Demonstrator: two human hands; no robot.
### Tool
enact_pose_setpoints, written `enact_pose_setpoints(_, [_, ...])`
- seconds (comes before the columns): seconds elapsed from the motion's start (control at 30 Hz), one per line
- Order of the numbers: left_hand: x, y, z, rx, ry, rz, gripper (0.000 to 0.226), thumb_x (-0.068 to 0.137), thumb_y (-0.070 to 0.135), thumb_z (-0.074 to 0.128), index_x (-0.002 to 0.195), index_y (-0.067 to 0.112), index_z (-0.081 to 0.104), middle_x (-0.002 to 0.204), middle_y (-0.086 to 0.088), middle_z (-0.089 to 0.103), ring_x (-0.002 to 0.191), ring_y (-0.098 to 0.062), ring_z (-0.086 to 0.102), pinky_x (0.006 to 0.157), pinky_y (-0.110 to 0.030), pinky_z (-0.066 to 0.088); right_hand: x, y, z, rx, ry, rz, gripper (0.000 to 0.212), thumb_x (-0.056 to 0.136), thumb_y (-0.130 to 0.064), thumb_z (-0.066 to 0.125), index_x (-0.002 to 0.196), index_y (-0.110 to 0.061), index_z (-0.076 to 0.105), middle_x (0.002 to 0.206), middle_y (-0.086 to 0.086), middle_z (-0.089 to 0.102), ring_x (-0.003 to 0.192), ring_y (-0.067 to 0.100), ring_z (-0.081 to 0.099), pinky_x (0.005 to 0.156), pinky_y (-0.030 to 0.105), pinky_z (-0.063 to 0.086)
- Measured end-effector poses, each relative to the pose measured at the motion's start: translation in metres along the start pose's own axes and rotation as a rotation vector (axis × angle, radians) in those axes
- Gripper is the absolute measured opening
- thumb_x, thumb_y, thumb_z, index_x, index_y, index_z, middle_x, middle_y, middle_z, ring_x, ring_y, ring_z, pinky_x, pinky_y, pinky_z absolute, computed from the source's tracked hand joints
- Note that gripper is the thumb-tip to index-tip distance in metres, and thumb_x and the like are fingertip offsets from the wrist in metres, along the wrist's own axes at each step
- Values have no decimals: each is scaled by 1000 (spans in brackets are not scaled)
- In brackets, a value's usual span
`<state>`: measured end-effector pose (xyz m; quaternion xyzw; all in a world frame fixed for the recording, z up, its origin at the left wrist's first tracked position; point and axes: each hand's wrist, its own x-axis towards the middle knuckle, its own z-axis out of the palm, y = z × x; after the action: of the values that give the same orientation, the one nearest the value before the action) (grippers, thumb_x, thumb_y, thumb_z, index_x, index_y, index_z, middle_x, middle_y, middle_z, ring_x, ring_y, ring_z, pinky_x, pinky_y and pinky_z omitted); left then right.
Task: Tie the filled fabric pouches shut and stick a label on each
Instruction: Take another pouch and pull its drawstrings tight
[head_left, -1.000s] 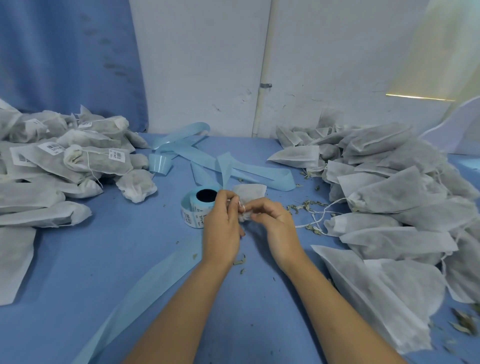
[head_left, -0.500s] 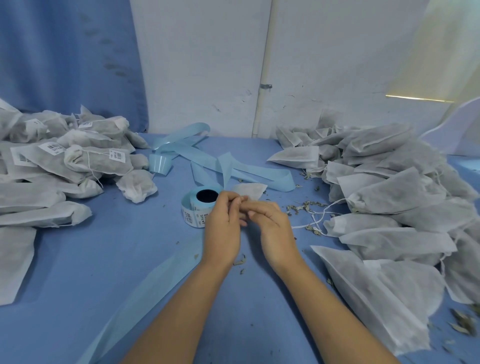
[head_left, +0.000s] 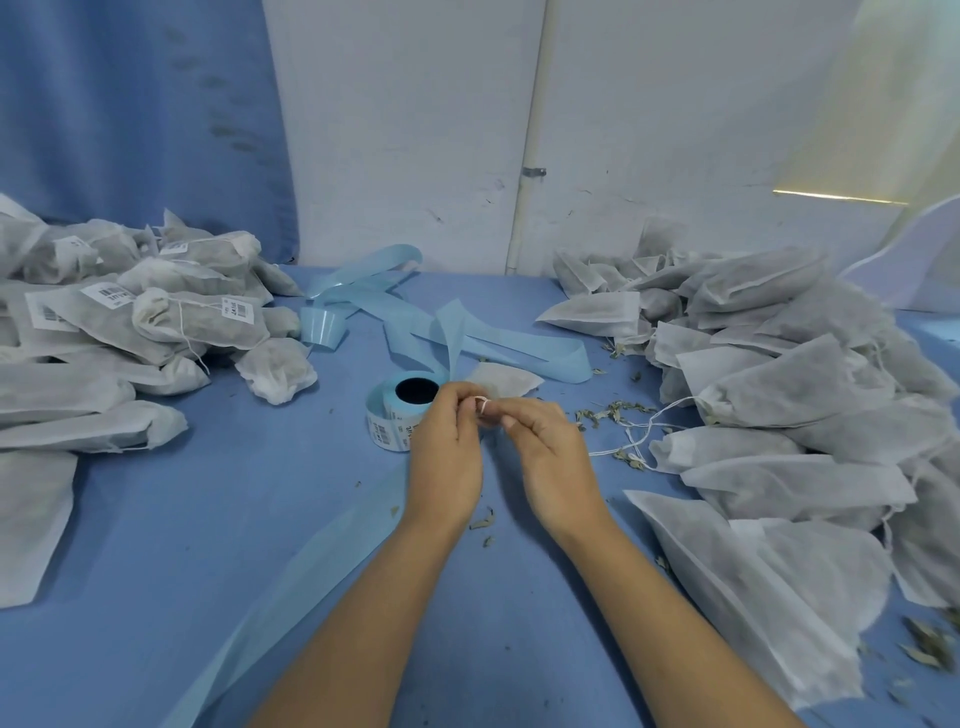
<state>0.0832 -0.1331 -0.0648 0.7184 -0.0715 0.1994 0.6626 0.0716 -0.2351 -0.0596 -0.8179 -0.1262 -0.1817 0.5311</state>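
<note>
A white fabric pouch (head_left: 503, 380) lies on the blue table just beyond my hands, mostly hidden by them. My left hand (head_left: 445, 450) and my right hand (head_left: 550, 457) meet over its neck. Both pinch its thin white drawstring (head_left: 481, 401), which loops over my fingertips. The roll of barcode labels (head_left: 396, 413) stands right beside my left hand, partly behind it. A pile of tied, labelled pouches (head_left: 156, 317) lies at the left. A heap of untied filled pouches (head_left: 779, 395) lies at the right.
Spent light-blue label backing (head_left: 415, 322) curls across the table behind the roll, and another strip (head_left: 291, 577) trails toward the near edge under my left forearm. Dried herb crumbs (head_left: 613, 415) and loose strings lie by the right heap. A white wall stands close behind.
My hands have stayed in place over the pouch; the fingers shifted and the string loop now shows over my fingertips. The pouch sits lower behind my hands than a second ago.
</note>
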Motion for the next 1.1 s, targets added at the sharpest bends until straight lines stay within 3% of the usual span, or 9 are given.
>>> enact_pose_setpoints(0.17, [2, -1, -2, -88, -26, -95, 12, 97, 12, 51, 98, 13, 62, 88, 7, 66, 73, 10, 59, 68, -5, 43, -2, 6, 0, -365, -43, -245, 35, 94, 3, 43, 117, -7, 67, 116, 3, 66, 101, 13, 43, 91, 3, 27])
enact_pose_setpoints(0.33, [6, -2, -6, -251, 2, -186, 13, 93, 5, 55, 91, 15, 62, 86, 3, 66, 75, 2, 62, 69, -10, 47, -2, 8, -1, -472, -88, -380, 39, 88, 4, 43, 119, -6, 65, 119, 2, 65, 98, 22, 52, 86, 26, 43])
enact_pose_setpoints(0.53, [8, -1, -8, -406, 10, -260, 22, 92, -4, 51, 85, 12, 63, 79, -1, 66, 71, -6, 64, 68, -15, 51, -3, 9, -3, -343, -63, -345, 32, 91, 1, 47, 113, -4, 69, 115, 5, 67, 104, 22, 56, 94, 10, 34])
enact_pose_setpoints(0.73, [6, -3, -6, -342, 35, -215, 24, 95, -4, 45, 87, 11, 60, 72, 3, 66, 60, -1, 64, 61, -12, 48, -2, 2, -2, 39, -25, -103, 29, 92, -4, 47, 104, -8, 73, 109, 2, 69, 106, 10, 57, 94, 19, 42])
enact_pose_setpoints(0.8, [6, -3, -5, -303, 27, -201, 23, 96, -3, 44, 88, 11, 60, 74, 3, 67, 61, -1, 64, 61, -11, 48, -1, -1, -2, 269, -6, 41, 30, 93, 5, 47, 97, -8, 73, 102, 3, 69, 90, 5, 59, 83, 16, 44])
enact_pose_setpoints(0.93, [5, -4, -4, -236, 3, -209, 22, 96, 0, 43, 89, 12, 61, 85, -3, 67, 68, -7, 66, 68, -16, 50, 4, -1, -8, 670, 11, 290, 32, 91, 6, 44, 91, -4, 74, 83, 3, 71, 64, 10, 50, 66, 16, 46])
enact_pose_setpoints(1.1, [4, -4, -5, -183, -11, -239, 22, 93, 1, 45, 86, 14, 63, 79, 0, 69, 74, -15, 66, 77, -27, 53, 7, 0, -14, 1051, -42, 484, 27, 78, -2, 51, 79, -6, 78, 79, 5, 69, 59, 8, 49, 59, 16, 48])
